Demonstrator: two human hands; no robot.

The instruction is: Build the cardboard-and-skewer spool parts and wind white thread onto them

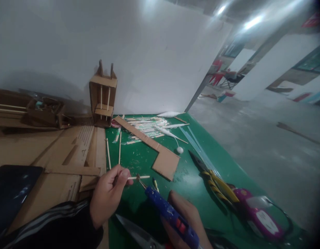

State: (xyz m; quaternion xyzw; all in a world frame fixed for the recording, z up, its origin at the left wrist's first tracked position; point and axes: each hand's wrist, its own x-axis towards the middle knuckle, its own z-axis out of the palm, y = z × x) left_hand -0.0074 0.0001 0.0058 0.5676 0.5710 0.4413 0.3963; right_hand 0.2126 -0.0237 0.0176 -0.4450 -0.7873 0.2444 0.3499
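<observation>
The slim blue plastic tool (162,206) has a red switch (180,226); the thin wooden stick (145,177) is cream. Grey stripes line the black fabric sleeve (53,224) at eight o'clock.

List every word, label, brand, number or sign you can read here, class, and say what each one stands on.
No text can be read.
Wrapped sticks: green marks on the wrapping, too small to read.
Magenta device: pale label-like patch, any wording too blurred.
Red patch, upper right: too blurred to tell whether it bears words.
Blue tool in the right hand: no legible lettering.
</observation>
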